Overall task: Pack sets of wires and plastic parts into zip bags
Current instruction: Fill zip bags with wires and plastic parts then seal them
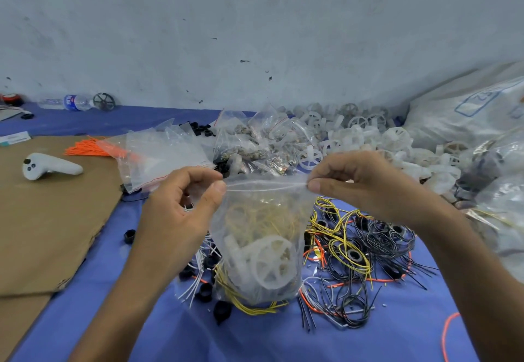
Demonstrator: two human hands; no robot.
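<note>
Both grips pinch bag (pixel 255 214) top edge: left hand (pixel 181 214) at left end, right hand (pixel 363 185) at right end. Inside bag, wheel (pixel 272 266); right of bag, wires (pixel 368 248).

Reaches in from the bottom edge with both bare forearms, converging toward the middle. Holds the left hand (pixel 181 208) with its palm turned inward, thumb and forefinger pinched on the left end of the zip bag (pixel 261 234) mouth, the other fingers (pixel 184 191) curled loosely behind. Pinches the right end likewise with the right hand (pixel 360 183), knuckles up, thumb tip against forefinger, remaining fingers bent over. Holds both hands about level and well apart, wrists nearly straight.
</note>
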